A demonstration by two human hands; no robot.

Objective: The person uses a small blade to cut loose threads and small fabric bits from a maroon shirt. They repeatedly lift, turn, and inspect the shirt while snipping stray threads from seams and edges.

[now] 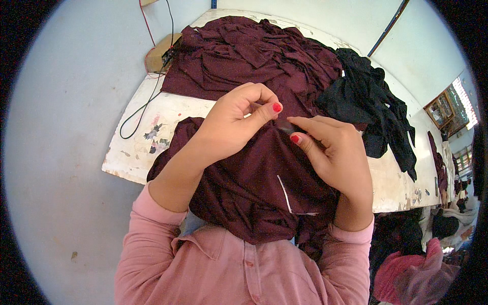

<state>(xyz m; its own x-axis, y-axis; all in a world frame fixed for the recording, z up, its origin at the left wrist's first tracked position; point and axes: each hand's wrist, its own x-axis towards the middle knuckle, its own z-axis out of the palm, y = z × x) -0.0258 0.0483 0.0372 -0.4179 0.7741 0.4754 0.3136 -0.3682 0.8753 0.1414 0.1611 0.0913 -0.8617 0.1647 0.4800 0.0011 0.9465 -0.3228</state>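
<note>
Dark maroon cloth (244, 178) hangs from the table's near edge over my lap, and its folds rise toward my fingertips. My left hand (244, 117) is closed in a pinch, thumb against forefinger, just above the cloth; what lies between the fingertips is too small to make out. Close by on the right, my right hand (333, 147) has thumb and forefinger closed around a small dark object (288, 128), whose kind is mostly hidden. Lower on the cloth a thin white strip (284, 193) bends into an L shape.
A large heap of maroon cloth (244, 56) covers the far part of the worn white table (190, 104). Black cloth (373, 101) lies to its right. At the left edge is a brown box (157, 56) with a looped black cable (137, 124). More fabric (417, 274) is piled at lower right.
</note>
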